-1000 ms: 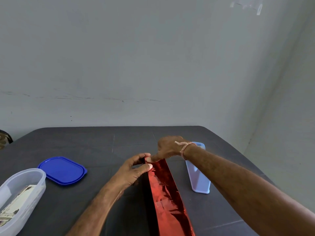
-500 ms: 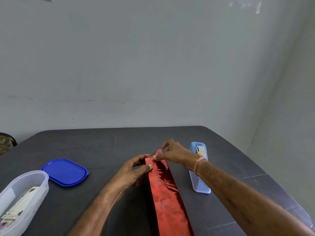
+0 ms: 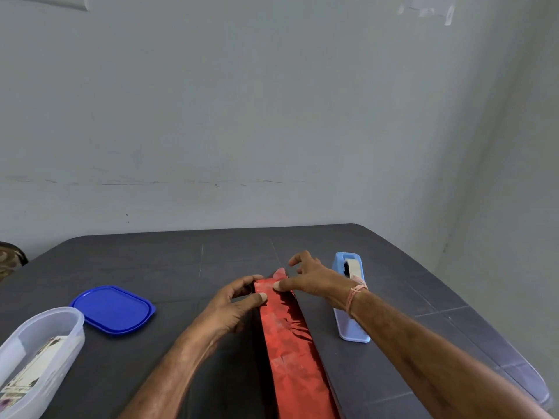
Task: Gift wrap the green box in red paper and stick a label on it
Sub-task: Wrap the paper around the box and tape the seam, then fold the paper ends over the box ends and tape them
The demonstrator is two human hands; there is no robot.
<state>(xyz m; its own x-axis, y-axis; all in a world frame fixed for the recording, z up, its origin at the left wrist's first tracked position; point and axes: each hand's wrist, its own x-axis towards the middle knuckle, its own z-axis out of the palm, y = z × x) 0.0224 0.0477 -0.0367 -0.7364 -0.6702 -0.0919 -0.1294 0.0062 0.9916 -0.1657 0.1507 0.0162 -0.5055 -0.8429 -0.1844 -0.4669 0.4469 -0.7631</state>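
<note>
**— Hands first: what have they got?**

— My left hand (image 3: 230, 309) is curled round the far end of the red-wrapped box (image 3: 290, 343). The thumb lies on its top left edge and the fingers hook down its left side. My right hand (image 3: 311, 279) is spread wide, with the fingers arched apart past the box's far end. Only its thumb presses on the paper on top.

**— And the box itself?**

— It lies lengthwise on the dark table (image 3: 151, 261), running away from me. No green shows. A small paper flap (image 3: 279, 272) pokes up at its far end, between my hands.

**— Around it?**

— The pale blue tape dispenser (image 3: 351, 322) stands just right of the box, partly under my right wrist. The blue lid (image 3: 113, 308) lies well left of the box. The clear tub (image 3: 39, 352), with printed paper inside, is further left again.
</note>
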